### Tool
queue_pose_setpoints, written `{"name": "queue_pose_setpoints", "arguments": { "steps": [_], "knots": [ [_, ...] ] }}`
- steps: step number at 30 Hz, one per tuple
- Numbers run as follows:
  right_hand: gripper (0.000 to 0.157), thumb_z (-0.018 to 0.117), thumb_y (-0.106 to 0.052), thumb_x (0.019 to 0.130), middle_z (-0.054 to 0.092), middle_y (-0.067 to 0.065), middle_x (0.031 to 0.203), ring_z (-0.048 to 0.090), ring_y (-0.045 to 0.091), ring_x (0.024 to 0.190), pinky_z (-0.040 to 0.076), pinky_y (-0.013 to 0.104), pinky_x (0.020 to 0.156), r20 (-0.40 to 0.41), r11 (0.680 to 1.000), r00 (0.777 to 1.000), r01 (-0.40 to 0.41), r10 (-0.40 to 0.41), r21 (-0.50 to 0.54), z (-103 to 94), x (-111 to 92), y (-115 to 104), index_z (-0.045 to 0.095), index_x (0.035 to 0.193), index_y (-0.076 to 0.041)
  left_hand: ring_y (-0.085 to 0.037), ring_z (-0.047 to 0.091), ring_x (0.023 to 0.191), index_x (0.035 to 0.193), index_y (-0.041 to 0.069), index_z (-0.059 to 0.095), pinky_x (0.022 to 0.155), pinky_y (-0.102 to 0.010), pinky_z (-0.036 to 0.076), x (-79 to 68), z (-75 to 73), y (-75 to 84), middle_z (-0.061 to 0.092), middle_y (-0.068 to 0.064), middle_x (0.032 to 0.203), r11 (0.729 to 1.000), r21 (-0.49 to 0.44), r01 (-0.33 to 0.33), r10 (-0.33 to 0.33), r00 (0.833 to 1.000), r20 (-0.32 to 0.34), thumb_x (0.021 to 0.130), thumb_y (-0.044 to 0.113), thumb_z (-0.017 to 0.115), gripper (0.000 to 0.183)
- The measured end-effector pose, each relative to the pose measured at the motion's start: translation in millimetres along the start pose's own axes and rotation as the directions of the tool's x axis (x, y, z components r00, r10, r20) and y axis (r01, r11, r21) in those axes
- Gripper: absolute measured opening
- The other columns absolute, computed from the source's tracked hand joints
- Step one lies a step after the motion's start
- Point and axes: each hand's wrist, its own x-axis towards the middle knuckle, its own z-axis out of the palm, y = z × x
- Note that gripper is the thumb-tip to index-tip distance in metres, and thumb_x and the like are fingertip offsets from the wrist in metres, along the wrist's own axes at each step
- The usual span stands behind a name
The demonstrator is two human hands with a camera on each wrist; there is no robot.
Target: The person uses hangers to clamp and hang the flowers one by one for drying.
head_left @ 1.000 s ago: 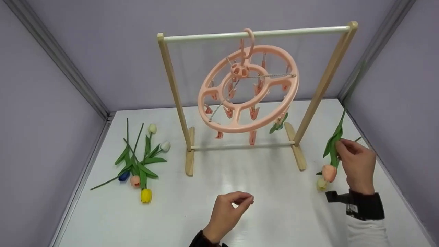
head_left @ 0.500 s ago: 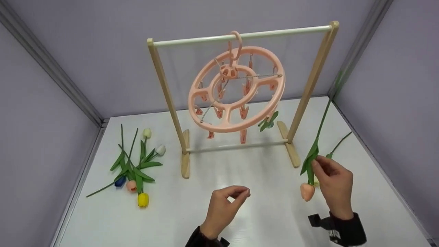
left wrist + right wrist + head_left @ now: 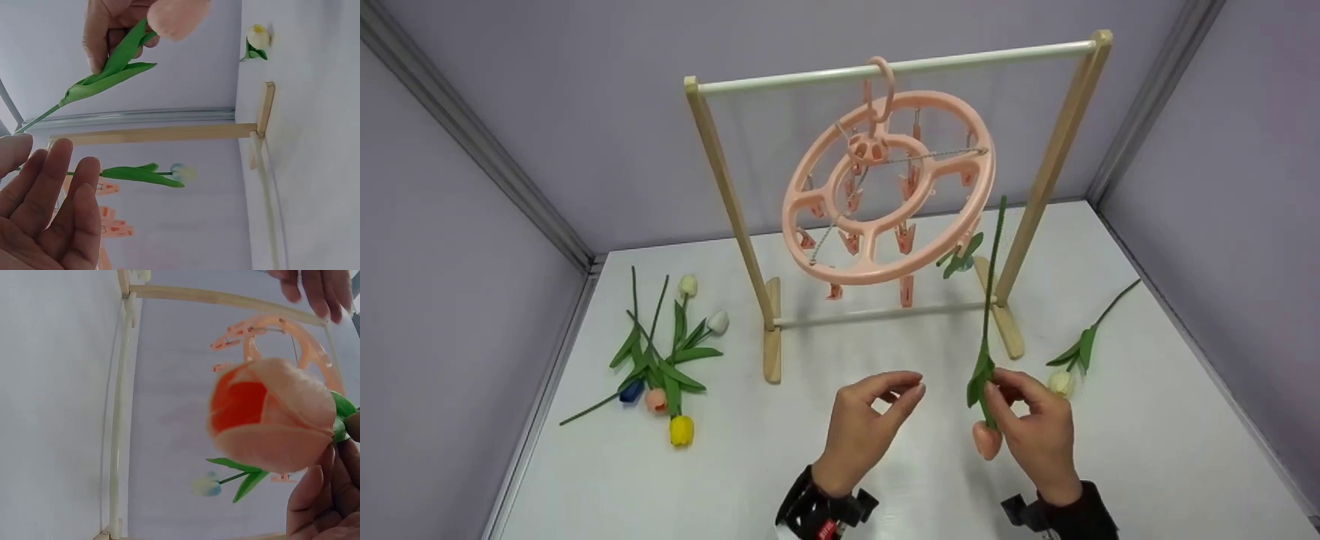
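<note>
Peach tulip (image 3: 980, 376) held bloom-down by the right hand (image 3: 1039, 435)

Beyond that hand, a wooden rack (image 3: 1054, 165) is seen, with a pink clip hanger (image 3: 870, 150) hung from it. The tulip is pinched at its leaves between thumb and fingers. Nothing is held by the left hand (image 3: 861, 429), loosely curved alongside. Likely light and bendy, with a squashable bloom, the tulip is best gripped where leaves meet stem.

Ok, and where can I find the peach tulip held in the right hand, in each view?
Head: peach tulip right of centre, bloom downward.
Left wrist: peach tulip upper left, bloom at top edge.
Right wrist: its bloom large, right of centre.
Shared landmark: the wooden stand.
</note>
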Motion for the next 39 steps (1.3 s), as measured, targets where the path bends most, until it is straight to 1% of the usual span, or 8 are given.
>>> {"name": "queue_pose_setpoints", "arguments": {
  "steps": [4, 8, 16, 21, 26, 32, 35, 39],
  "knots": [
    [0.028, 0.068, 0.025, 0.076, 0.07, 0.015, 0.085, 0.059, 0.011, 0.068, 0.046, 0.015, 0.064, 0.022, 0.999, 0.999, 0.05, -0.05, -0.006, 9.8, -4.7, -7.6, 0.071, 0.099, 0.01, -0.005, 0.068, 0.086, 0.108, 0.012, 0.075, 0.072, -0.027, 0.055, 14.5, 0.8, 11.9, 0.074, 0.005, 0.099, 0.996, 0.005, -0.084, 0.084, 0.996, -0.04, 0.096, 0.026, 0.068, 0.019],
    [0.032, 0.071, 0.025, 0.073, 0.07, 0.013, 0.089, 0.058, 0.011, 0.071, 0.046, 0.016, 0.066, 0.039, 0.996, 0.996, 0.086, -0.085, -0.034, 18.8, -10.3, -10.0, 0.071, 0.1, 0.008, -0.006, 0.068, 0.089, 0.109, 0.012, 0.074, 0.073, -0.029, 0.055, 26.1, 0.6, 21.1, 0.073, 0.004, 0.099, 0.993, 0.009, -0.12, 0.12, 0.991, -0.056, 0.095, 0.025, 0.07, 0.02],
    [0.041, 0.076, 0.023, 0.067, 0.069, 0.009, 0.092, 0.063, 0.016, 0.075, 0.051, 0.016, 0.067, 0.062, 0.979, 0.982, 0.183, -0.178, -0.093, 29.0, -25.5, 16.2, 0.073, 0.101, 0.002, -0.007, 0.066, 0.082, 0.101, 0.013, 0.077, 0.071, -0.034, 0.055, 35.9, -2.2, 24.3, 0.073, 0.007, 0.094, 0.993, 0.029, -0.111, 0.112, 0.993, -0.038, 0.094, 0.029, 0.071, 0.019],
    [0.043, 0.076, 0.019, 0.072, 0.07, 0.005, 0.097, 0.065, 0.015, 0.082, 0.052, 0.018, 0.069, 0.1, 0.983, 0.981, 0.172, -0.165, -0.064, 28.7, -29.9, 22.7, 0.073, 0.108, -0.004, -0.006, 0.065, 0.08, 0.096, 0.013, 0.077, 0.071, -0.031, 0.055, 36.0, -4.4, 23.1, 0.073, 0.007, 0.089, 0.992, 0.06, -0.107, 0.108, 0.994, -0.016, 0.094, 0.029, 0.071, 0.018],
    [0.043, 0.077, 0.016, 0.075, 0.07, 0.003, 0.101, 0.066, 0.015, 0.087, 0.053, 0.019, 0.073, 0.109, 0.988, 0.985, 0.141, -0.134, -0.061, 27.9, -23.2, 17.0, 0.073, 0.111, -0.006, -0.004, 0.064, 0.076, 0.091, 0.015, 0.076, 0.068, -0.027, 0.052, 38.7, -7.9, 23.7, 0.071, 0.01, 0.084, 0.99, 0.091, -0.106, 0.109, 0.994, -0.027, 0.093, 0.03, 0.072, 0.016],
    [0.045, 0.083, 0.013, 0.068, 0.07, 0.005, 0.099, 0.066, 0.02, 0.087, 0.051, 0.019, 0.076, 0.058, 0.963, 0.971, 0.236, -0.23, -0.132, 38.8, -6.6, 5.8, 0.074, 0.108, -0.005, -0.004, 0.062, 0.07, 0.086, 0.016, 0.072, 0.062, -0.027, 0.051, 42.0, -10.6, 22.7, 0.069, 0.011, 0.079, 0.984, 0.127, -0.126, 0.136, 0.988, -0.069, 0.092, 0.029, 0.074, 0.015],
    [0.042, 0.086, 0.007, 0.069, 0.071, 0.003, 0.099, 0.064, 0.019, 0.085, 0.05, 0.02, 0.076, 0.052, 0.951, 0.964, 0.264, -0.259, -0.16, 46.8, 1.5, -1.1, 0.074, 0.107, -0.006, -0.004, 0.061, 0.068, 0.085, 0.015, 0.071, 0.061, -0.028, 0.052, 42.5, -10.1, 22.6, 0.069, 0.01, 0.078, 0.982, 0.14, -0.127, 0.139, 0.987, -0.082, 0.092, 0.028, 0.074, 0.015],
    [0.032, 0.086, -0.001, 0.073, 0.07, 0.0, 0.095, 0.062, 0.016, 0.083, 0.048, 0.022, 0.074, 0.05, 0.942, 0.964, 0.265, -0.26, -0.207, 55.8, 8.0, -5.8, 0.075, 0.102, -0.008, -0.003, 0.061, 0.066, 0.084, 0.014, 0.07, 0.06, -0.029, 0.052, 42.7, -9.3, 24.1, 0.068, 0.01, 0.076, 0.979, 0.158, -0.129, 0.144, 0.986, -0.084, 0.092, 0.026, 0.074, 0.015]
  ]
}}
